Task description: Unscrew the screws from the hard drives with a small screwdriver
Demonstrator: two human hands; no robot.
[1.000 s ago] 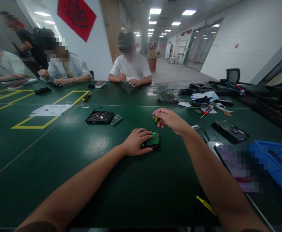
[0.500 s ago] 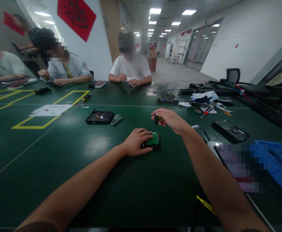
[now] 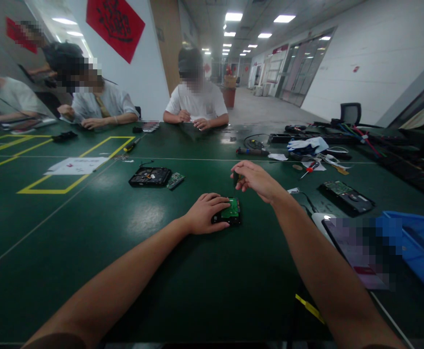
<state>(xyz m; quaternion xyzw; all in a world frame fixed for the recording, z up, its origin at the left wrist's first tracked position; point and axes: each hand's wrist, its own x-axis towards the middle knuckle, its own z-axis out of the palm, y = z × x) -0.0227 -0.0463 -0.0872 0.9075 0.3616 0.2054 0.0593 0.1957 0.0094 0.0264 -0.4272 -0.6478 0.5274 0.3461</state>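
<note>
Beneath my left hand (image 3: 205, 214) lies a hard drive (image 3: 235, 209) with a green circuit board facing up. The left fingers lie across the board and the thumb presses along the near side, gripping it against the table. My right hand (image 3: 256, 181) is closed around the dark handle of a screwdriver (image 3: 236, 179). The screwdriver stands upright, its thin shaft reaching down to the drive's far edge; the tip's exact contact is too small to make out. Left of the drive are another opened hard drive (image 3: 149, 177) and a loose circuit board (image 3: 176, 181).
On the right are a third hard drive (image 3: 346, 197), a blue bin (image 3: 420, 249) and a tablet-like device (image 3: 353, 252). Farther back lie gloves (image 3: 308, 145), a red-handled screwdriver (image 3: 309, 169) and cables. A person (image 3: 197, 104) sits across the green table, others at far left.
My right hand has shifted slightly, its fingers turning a little around the screwdriver handle. The left hand and hard drive stay where they were.
</note>
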